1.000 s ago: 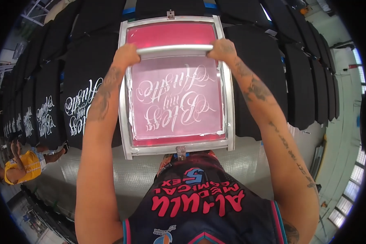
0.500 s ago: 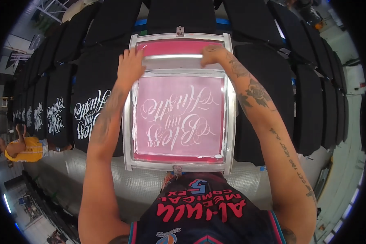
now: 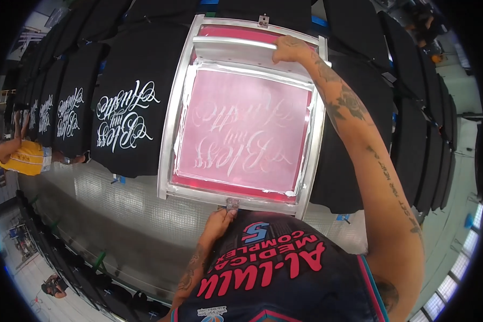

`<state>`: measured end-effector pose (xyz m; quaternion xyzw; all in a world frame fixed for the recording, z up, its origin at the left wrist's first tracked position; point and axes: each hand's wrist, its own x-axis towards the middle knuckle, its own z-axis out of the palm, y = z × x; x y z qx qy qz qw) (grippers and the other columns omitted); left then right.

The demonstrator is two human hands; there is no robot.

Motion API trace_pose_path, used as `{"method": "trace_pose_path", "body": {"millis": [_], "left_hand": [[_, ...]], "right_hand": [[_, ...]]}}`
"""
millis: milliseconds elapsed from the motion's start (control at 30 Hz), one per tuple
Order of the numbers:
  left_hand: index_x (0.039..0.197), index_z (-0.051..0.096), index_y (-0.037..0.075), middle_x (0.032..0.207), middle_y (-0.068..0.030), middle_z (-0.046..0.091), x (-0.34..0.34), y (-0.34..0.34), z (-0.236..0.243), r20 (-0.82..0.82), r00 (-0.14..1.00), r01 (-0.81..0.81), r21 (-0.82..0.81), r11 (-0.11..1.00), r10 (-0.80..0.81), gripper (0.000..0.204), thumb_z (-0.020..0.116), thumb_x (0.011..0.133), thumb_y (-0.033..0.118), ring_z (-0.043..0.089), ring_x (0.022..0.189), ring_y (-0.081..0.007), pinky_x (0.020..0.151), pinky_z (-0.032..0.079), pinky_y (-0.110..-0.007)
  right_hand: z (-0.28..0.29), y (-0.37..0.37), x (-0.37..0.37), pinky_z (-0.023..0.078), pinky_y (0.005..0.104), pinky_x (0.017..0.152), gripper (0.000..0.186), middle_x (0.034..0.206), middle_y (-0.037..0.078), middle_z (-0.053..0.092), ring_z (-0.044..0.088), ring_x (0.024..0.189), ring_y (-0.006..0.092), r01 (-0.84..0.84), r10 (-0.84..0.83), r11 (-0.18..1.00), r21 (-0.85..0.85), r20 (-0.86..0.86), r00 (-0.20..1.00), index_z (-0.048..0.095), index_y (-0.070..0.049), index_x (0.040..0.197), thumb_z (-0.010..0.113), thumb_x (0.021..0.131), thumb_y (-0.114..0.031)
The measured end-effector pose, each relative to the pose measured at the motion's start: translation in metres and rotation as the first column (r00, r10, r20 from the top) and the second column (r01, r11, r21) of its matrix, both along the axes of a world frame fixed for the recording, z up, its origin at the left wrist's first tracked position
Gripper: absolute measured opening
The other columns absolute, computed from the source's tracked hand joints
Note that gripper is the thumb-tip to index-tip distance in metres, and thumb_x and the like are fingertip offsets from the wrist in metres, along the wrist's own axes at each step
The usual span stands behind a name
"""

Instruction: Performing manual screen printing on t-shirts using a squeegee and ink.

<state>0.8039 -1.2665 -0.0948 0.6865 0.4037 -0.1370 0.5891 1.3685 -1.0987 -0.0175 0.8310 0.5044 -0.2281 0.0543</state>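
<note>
Rows of black garments run off to both sides of a grey, shiny floor, as the head view has it; the nearest on the left carries flowing white lettering, with similar lettering on those beyond it. Off to the left I can see someone in a yellow top beside that row. Right in front of the worker, just past the dark jersey, sits a metal-framed screen, slightly turned, its pink mesh showing pale, mirrored script and a rough white paste along the margins. Across its far end lies a broad silver bar. The right hand is folded over the right part of that bar, thumb tucked toward the near side. The left hand is down at the screen's near edge, touching a small metal bracket; its fingers are partly hidden, so I can't tell whether they pinch it. Another bracket sits at the far edge, near the middle.
</note>
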Motion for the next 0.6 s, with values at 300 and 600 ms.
{"method": "trace_pose_path", "body": {"millis": [300, 600], "left_hand": [[0.094, 0.07, 0.0, 0.082, -0.0195, 0.071, -0.026, -0.018, -0.039, 0.214, 0.976, -0.043, 0.007, 0.999, 0.041, 0.056, 0.047, 0.104, 0.05, 0.071, 0.08, -0.0362, 0.074, 0.053, -0.044], [0.09, 0.067, -0.003, 0.076, -0.0183, 0.069, -0.018, 0.007, -0.035, 0.344, 0.934, 0.098, 0.003, 0.995, -0.093, 0.057, 0.046, 0.106, 0.048, 0.069, 0.073, -0.0339, 0.069, 0.052, -0.044]], "right_hand": [[-0.022, -0.053, -0.07, 0.05, 0.0439, 0.098, 0.066, 0.117, 0.025, 0.07, 0.066, 0.111, 0.04, -0.048, 0.049, 0.958, 0.284, 0.001, 0.999, 0.064, -0.002, 0.131, 0.073, 0.07, -0.026], [-0.021, -0.159, -0.222, 0.053, 0.0454, 0.089, 0.042, 0.103, 0.018, 0.072, 0.068, 0.1, 0.0389, -0.04, 0.044, 0.943, 0.331, -0.005, 0.999, 0.069, -0.01, 0.115, 0.071, 0.073, -0.013]]}}
